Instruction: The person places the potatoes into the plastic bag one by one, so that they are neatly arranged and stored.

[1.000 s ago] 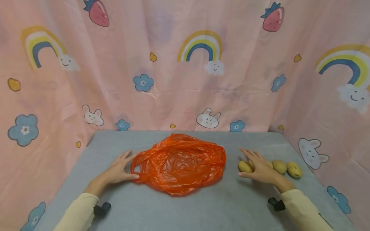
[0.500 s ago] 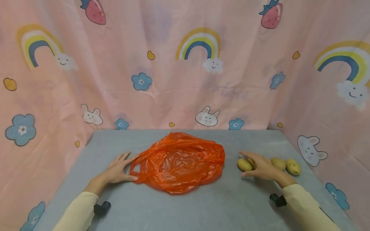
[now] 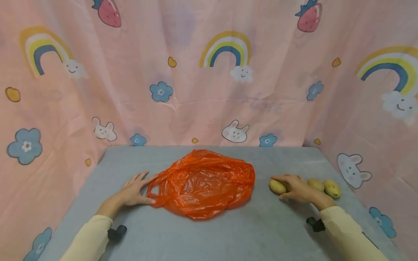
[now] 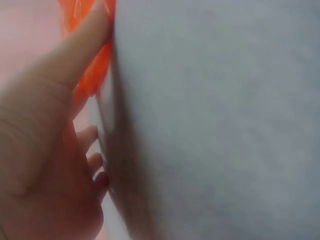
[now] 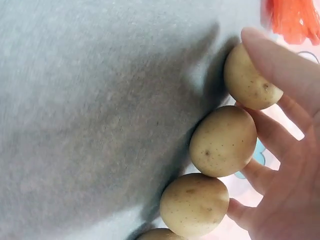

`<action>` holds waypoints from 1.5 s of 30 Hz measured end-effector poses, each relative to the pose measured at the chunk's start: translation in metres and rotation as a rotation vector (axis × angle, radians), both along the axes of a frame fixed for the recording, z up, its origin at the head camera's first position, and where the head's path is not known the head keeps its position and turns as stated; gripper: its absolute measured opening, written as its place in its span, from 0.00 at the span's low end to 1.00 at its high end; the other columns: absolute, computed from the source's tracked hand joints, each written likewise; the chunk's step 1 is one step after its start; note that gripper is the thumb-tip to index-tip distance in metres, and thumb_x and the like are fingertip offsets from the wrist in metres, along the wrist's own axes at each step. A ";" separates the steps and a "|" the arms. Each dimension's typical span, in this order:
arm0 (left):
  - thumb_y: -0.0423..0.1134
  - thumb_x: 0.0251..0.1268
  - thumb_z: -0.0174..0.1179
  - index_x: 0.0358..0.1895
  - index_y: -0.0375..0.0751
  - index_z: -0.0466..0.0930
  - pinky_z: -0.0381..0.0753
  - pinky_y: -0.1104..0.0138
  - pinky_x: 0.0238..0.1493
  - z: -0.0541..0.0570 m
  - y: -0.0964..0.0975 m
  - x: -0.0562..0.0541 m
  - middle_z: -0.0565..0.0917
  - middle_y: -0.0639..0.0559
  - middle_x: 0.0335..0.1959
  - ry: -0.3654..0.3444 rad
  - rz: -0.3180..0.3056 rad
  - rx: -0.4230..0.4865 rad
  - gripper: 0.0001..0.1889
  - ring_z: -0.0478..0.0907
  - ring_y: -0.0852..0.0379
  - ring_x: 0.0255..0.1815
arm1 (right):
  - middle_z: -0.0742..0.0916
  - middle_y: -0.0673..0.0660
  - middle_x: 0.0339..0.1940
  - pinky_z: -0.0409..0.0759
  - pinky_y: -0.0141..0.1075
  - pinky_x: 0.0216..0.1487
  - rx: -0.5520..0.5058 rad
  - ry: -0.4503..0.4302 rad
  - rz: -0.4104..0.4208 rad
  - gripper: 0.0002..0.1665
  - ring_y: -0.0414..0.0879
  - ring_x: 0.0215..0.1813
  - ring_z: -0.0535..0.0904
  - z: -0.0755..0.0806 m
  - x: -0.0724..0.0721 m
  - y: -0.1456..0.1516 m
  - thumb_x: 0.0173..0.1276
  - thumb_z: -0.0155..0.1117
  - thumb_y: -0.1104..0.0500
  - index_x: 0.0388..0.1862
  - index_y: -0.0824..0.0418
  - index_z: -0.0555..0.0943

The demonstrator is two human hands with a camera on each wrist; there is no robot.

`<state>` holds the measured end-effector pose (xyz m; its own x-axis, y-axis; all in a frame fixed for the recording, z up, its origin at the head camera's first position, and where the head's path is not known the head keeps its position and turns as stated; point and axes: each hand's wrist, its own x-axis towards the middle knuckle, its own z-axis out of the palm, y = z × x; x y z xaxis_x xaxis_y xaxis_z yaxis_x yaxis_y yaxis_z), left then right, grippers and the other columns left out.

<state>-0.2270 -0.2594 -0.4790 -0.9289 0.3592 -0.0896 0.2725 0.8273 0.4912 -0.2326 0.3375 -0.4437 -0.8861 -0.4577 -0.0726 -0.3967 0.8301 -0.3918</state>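
An orange plastic bag (image 3: 205,185) lies spread on the table, its loop handle at the left end. My left hand (image 3: 132,192) rests at that handle, thumb and forefinger apart on its edges; in the left wrist view the thumb (image 4: 75,50) lies against the orange plastic. Several potatoes stand in a row at the right. My right hand (image 3: 297,188) is over the row, fingers extended on the far side of the leftmost potato (image 3: 277,186) and the thumb on the near side. In the right wrist view the thumb overlaps the end potato (image 5: 247,80), with another potato (image 5: 223,141) beside it.
The grey table (image 3: 209,239) ends at a pink curtain (image 3: 183,119) behind and on both sides. Two potatoes (image 3: 332,189) sit beyond my right hand. Dark wrist mounts (image 3: 117,233) stick out below both cuffs.
My right hand has lowered over the potatoes and shifted slightly right, its fingers now nearer together. My left hand stays at the bag handle. The bag and potatoes have not visibly moved.
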 end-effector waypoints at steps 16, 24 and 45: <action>0.61 0.46 0.77 0.77 0.53 0.66 0.47 0.22 0.67 -0.004 -0.001 0.003 0.55 0.33 0.81 0.017 0.044 -0.002 0.52 0.48 0.24 0.78 | 0.85 0.68 0.62 0.50 0.78 0.64 -0.125 0.083 -0.053 0.40 0.69 0.62 0.79 -0.012 0.000 -0.005 0.55 0.81 0.54 0.64 0.68 0.78; 0.62 0.47 0.76 0.76 0.50 0.68 0.46 0.21 0.66 -0.008 -0.003 0.003 0.55 0.33 0.81 0.004 0.048 0.012 0.50 0.47 0.24 0.78 | 0.83 0.70 0.62 0.73 0.65 0.63 -0.188 0.106 -0.108 0.40 0.68 0.65 0.77 -0.005 -0.005 -0.015 0.60 0.78 0.53 0.66 0.70 0.75; 0.60 0.50 0.75 0.77 0.50 0.66 0.47 0.24 0.68 -0.002 -0.001 -0.002 0.54 0.34 0.81 -0.003 0.028 0.022 0.49 0.45 0.24 0.79 | 0.86 0.64 0.57 0.77 0.58 0.58 -0.242 0.145 -0.155 0.39 0.57 0.55 0.80 0.021 -0.015 -0.049 0.61 0.77 0.48 0.65 0.66 0.75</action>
<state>-0.2290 -0.2608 -0.4811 -0.9384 0.3349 -0.0852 0.2477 0.8238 0.5099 -0.2480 0.2887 -0.4227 -0.9396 -0.3053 0.1544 -0.3394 0.7744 -0.5340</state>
